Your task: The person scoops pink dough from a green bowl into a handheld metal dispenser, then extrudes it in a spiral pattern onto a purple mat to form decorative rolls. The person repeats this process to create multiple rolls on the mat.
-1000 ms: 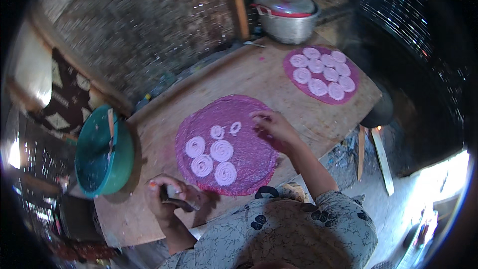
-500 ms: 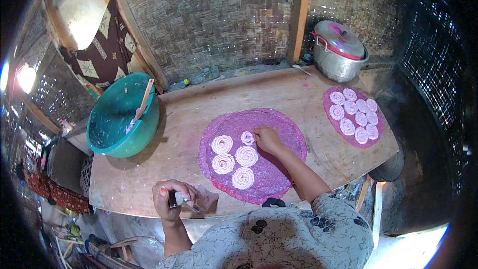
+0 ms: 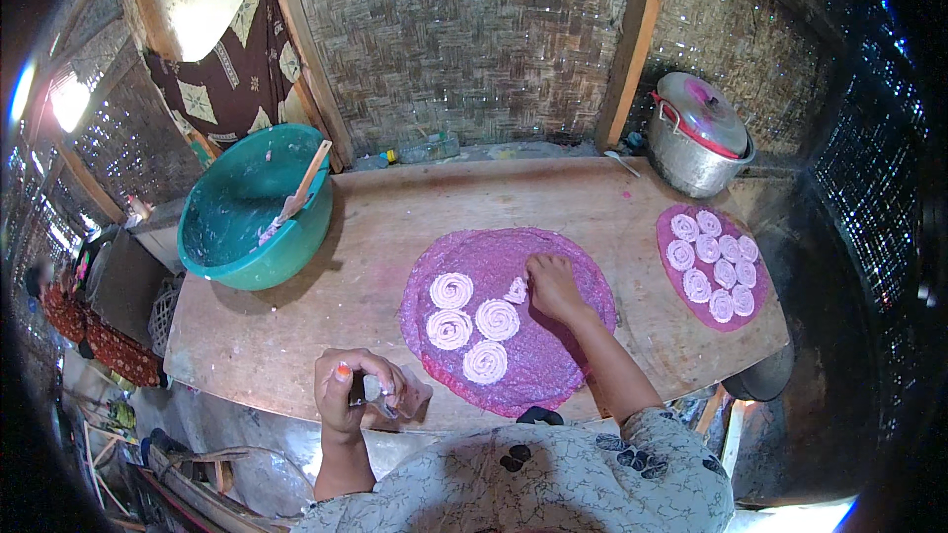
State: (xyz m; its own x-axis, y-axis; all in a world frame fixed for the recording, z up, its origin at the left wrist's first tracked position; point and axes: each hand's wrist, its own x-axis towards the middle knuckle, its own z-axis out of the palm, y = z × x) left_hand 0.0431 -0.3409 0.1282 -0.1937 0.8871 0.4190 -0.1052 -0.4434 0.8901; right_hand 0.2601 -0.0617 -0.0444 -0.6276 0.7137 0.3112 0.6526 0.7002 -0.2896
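Observation:
On a round purple woven mat (image 3: 553,365) lie several flat pink coiled dough swirls (image 3: 497,320). My right hand (image 3: 556,288) reaches over the mat with its fingers pinched together at a small crumpled piece of pink dough (image 3: 515,290), above the nearest swirl. How much of that piece is between the fingertips is hidden. At the table's front edge my left hand (image 3: 341,387) is closed around a small dark-ended tool with a clear, pinkish plastic part (image 3: 413,397) sticking out to the right. The tool's exact kind cannot be made out.
A second round mat of swirls (image 3: 681,281) lies on the right of the wooden table (image 3: 267,355). A lidded metal pot (image 3: 699,128) stands behind it. A teal basin (image 3: 267,271) with a wooden spatula (image 3: 299,183) sits at the left. A spoon (image 3: 622,164) lies far back.
The small swirl by my right hand has lost its round shape and shifted right with the fingers. My left hand has tilted its tool slightly. The whole view has shifted a little.

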